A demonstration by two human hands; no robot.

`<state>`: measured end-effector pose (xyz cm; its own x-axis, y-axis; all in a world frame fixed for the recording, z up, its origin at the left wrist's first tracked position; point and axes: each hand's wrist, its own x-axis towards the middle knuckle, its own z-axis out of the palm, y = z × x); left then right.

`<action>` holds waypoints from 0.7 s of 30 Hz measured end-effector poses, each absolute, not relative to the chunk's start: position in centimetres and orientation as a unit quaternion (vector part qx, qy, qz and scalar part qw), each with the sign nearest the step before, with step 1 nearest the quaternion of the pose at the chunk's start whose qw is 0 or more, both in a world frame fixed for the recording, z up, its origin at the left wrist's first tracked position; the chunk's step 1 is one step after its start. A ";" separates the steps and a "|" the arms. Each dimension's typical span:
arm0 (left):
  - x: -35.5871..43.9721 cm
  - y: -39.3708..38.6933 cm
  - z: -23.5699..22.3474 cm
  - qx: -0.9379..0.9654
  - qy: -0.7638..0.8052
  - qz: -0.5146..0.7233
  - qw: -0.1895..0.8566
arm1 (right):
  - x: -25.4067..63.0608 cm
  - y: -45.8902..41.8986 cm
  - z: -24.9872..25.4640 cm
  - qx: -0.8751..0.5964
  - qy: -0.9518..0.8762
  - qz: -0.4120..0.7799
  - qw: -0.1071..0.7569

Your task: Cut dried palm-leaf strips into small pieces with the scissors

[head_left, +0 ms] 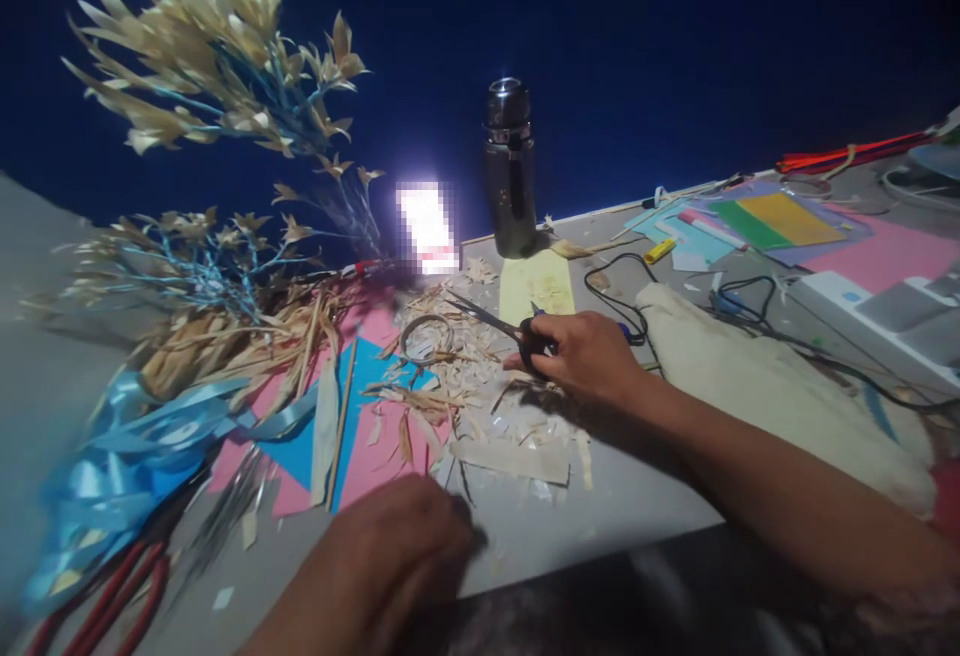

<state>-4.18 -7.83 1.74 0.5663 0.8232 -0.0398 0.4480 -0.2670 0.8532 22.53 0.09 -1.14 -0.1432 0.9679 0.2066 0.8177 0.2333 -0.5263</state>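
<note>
My right hand (596,356) is closed on a pair of dark-handled scissors (487,316), its fingers at the handles. The blades point left over dried scraps (469,386) and a roll of tape (427,339). Down at the table's near edge, my left hand (405,541) is curled, back upward; whatever its fingers hold is hidden. Just beyond it lie pink paper (382,441), a blue sheet (292,456) and strips of dry husk (325,426). A flat pale strip (514,461) rests between the two hands.
Branches with dried husk flowers (217,66) rise at the left, above light-blue ribbon (150,436) and red-handled tools (112,601). A dark bottle (512,176) stands at the back beside a glowing screen (426,221). Rightward are a cream cloth (757,391), black cable (847,371) and coloured sheets (787,219).
</note>
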 end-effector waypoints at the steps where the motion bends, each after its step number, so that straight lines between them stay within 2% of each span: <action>1: -4.3 -7.4 0.8 0.811 0.405 0.215 0.362 | 22.4 0.0 -1.1 -0.602 -0.740 0.156 0.255; 3: -4.3 -6.4 -0.9 0.857 0.424 0.219 0.195 | 22.2 0.0 -1.0 -0.597 -0.733 0.190 0.267; 4: -4.1 -5.9 -1.6 0.874 0.421 0.190 0.150 | 22.1 -0.1 -1.0 -0.591 -0.724 0.215 0.282; 7: -3.4 -4.8 -2.8 0.909 0.387 0.110 0.111 | 22.2 0.1 -0.9 -0.560 -0.670 0.346 0.343; 9: -3.3 -4.4 -3.0 0.907 0.381 0.126 0.125 | 22.4 0.2 -0.7 -0.533 -0.618 0.443 0.370; 11: -3.5 -4.1 -2.7 0.881 0.398 0.183 0.181 | 22.7 0.4 -0.5 -0.509 -0.584 0.508 0.376; 14: -3.7 -4.1 -1.8 0.780 0.452 0.259 0.346 | 22.9 0.7 -0.6 -0.489 -0.565 0.546 0.380; 18: -3.0 -4.7 -1.4 0.479 0.502 0.402 0.598 | 22.5 0.8 -1.2 -0.457 -0.513 0.596 0.415; 21: -2.2 -5.2 -2.3 0.306 0.482 0.448 0.688 | 21.9 0.5 -1.5 -0.413 -0.454 0.656 0.439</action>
<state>-2.23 -5.24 -2.35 0.1330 0.9115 -0.3892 -0.3210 0.4111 0.8532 21.89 0.53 -1.48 -0.2722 0.9516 -0.1429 -0.2005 -0.2014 -0.9588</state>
